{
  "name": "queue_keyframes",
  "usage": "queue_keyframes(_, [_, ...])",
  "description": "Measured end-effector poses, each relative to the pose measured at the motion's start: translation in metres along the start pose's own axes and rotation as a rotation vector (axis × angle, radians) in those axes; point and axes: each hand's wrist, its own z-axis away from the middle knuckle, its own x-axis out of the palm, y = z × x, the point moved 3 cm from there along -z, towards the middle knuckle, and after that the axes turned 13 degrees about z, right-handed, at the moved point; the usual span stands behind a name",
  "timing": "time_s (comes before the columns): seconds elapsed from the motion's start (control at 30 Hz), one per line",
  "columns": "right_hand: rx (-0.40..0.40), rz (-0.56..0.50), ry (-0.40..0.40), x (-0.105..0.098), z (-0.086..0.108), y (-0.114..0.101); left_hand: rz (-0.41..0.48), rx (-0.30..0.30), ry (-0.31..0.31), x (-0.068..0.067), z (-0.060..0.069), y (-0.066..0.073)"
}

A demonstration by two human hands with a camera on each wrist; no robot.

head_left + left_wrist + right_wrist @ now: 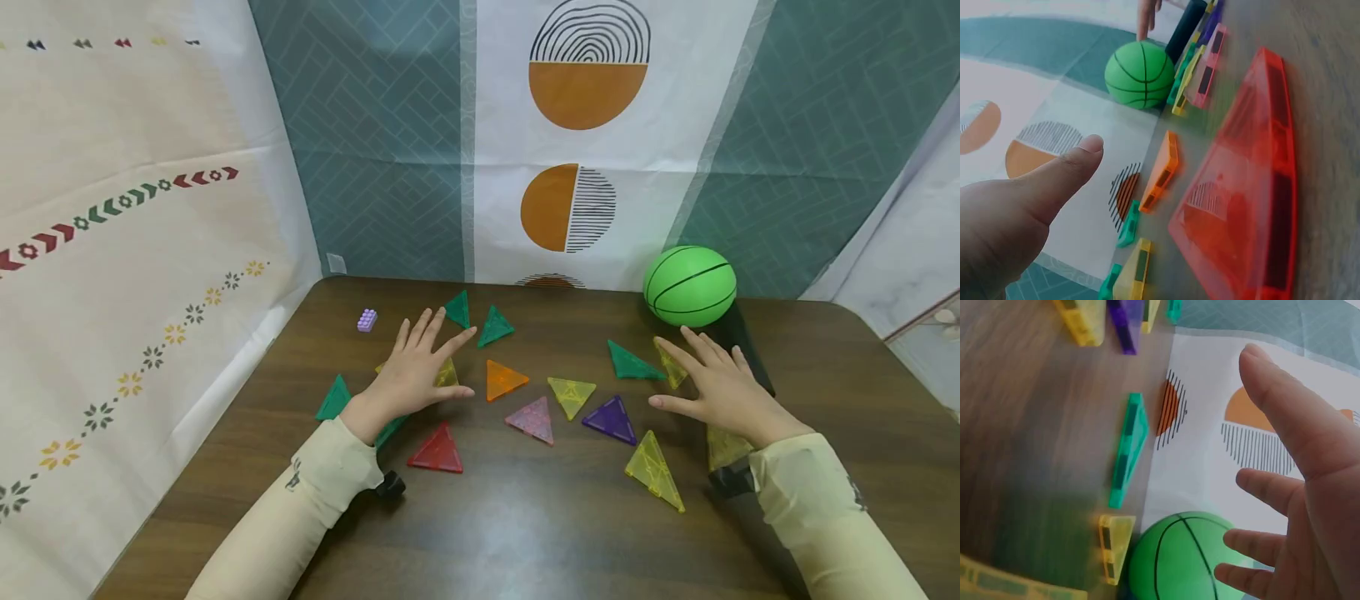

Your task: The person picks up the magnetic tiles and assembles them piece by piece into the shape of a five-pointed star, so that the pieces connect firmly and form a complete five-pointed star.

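My left hand [411, 373] hovers with spread fingers, holding nothing. Beneath it a yellow triangular tile [448, 375] is partly covered. Near its wrist lie a red triangular tile [438, 451] and a green one [333, 398]. My right hand [716, 390] is also spread and holds nothing; a small yellow triangle [671, 364] and a green triangle [632, 362] lie by its fingers. Between the hands are translucent orange [504, 380], pink [534, 419], purple [612, 419] and yellow [572, 396] triangles. The right wrist partly hides another yellow tile [723, 447].
A green ball [691, 286] sits at the back right, beside a dark strip-like object [750, 346]. A small purple studded block [367, 320] lies at the back left. Two green triangles [495, 327] are near the back edge; a long yellow triangle [654, 473] lies front right.
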Motion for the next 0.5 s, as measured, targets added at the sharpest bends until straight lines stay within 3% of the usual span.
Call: queue_keyframes(0.5, [-0.083, -0.012, 0.145, -0.022, -0.001, -0.028, -0.028, 0.135, 0.033, -0.013, 0.004, 0.023])
